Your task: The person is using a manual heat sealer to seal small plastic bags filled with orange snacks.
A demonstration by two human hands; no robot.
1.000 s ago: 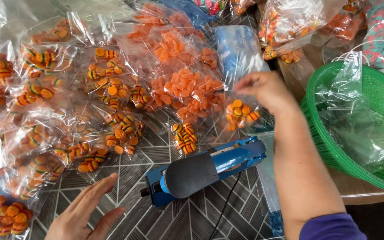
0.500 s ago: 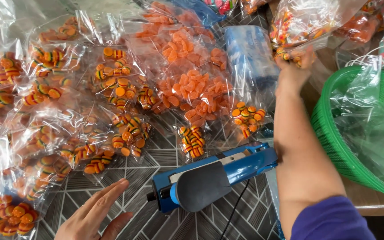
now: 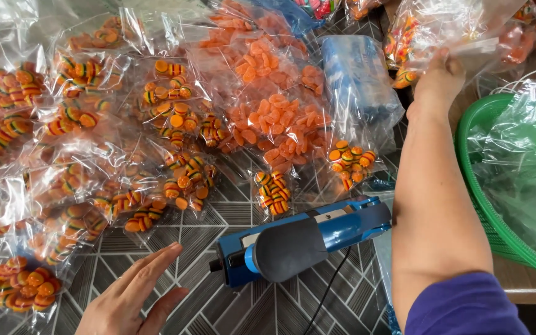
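Many candy bags (image 3: 175,118) | patterned tabletop (image 3: 218,217) | blue sealer (image 3: 302,239) | green basket (image 3: 485,205)

One camera only, worn on the head — it looks steeply down and slightly forward from close above a patterned floor mat (image 3: 243,214). The right forearm (image 3: 432,192) runs up the frame's right side; no second view shares the scene.

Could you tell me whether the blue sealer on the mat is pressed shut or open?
Cannot tell for certain: the blue sealer lies untouched on the mat, its arm low, apparently with nothing under it.
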